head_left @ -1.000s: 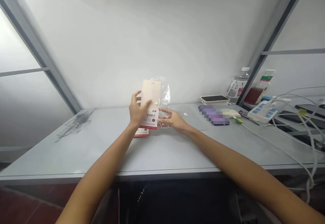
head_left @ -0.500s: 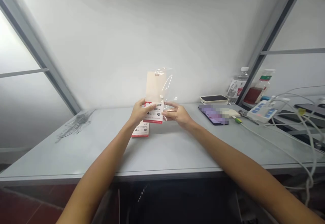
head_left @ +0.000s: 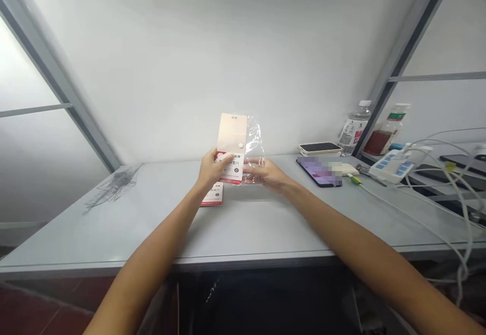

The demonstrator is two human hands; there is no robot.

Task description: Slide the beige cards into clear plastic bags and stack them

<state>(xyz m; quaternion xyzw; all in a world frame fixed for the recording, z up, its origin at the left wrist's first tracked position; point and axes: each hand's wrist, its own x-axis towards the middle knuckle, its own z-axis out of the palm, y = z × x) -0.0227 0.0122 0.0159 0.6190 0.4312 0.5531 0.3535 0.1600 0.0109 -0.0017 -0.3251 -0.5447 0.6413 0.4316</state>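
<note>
My left hand [head_left: 211,168] is closed on the left edge of a ruler-set packet [head_left: 232,130], its thumb across the front. The packet stands upright, with a cream upper flap, a small white button and a red-and-white printed lower part. On its right side a clear plastic bag [head_left: 254,135] sticks out, crinkled and shiny. My right hand [head_left: 268,173] has its fingers closed on the bag's lower part. Whether the packet is partly inside the bag I cannot tell. Beneath my left hand a second, similar packet [head_left: 213,196] lies on the desk, partly hidden by my wrist.
The grey desk [head_left: 261,228] meets a white wall behind. Crumpled clear plastic [head_left: 117,185] lies at left. On the right are a phone [head_left: 317,172], a cream-cased phone [head_left: 320,149], bottles [head_left: 355,130] and a power strip [head_left: 391,165] with tangled cables.
The packet has tipped slightly and come down a little. More of the clear bag now shows to the packet's right, and less of it overlaps the flap.
</note>
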